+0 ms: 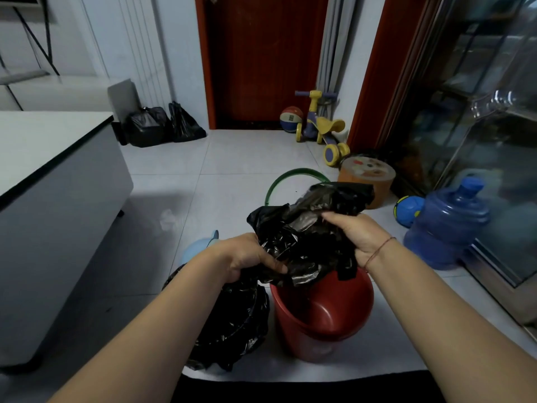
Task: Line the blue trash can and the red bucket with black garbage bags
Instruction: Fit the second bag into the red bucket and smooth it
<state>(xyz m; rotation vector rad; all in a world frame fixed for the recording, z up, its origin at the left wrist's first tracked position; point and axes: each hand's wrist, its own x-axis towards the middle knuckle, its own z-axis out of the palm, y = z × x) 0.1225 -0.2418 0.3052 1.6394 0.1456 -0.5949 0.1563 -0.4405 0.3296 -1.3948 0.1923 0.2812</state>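
Both my forearms reach forward over the floor. My left hand [250, 257] and right hand [353, 237] clench a crumpled black garbage bag [305, 234] above the empty red bucket [322, 315]; beside it, seemingly the already-lined trash can [232, 321].

Glossy black bag [308, 228] above a red bucket [322, 312]; black-lined can [232, 321] at left. Blue jug [447, 225] at right, green hoop [290, 177], yellow-and-purple scooter [319, 123] far, pale grey floor [180, 170].
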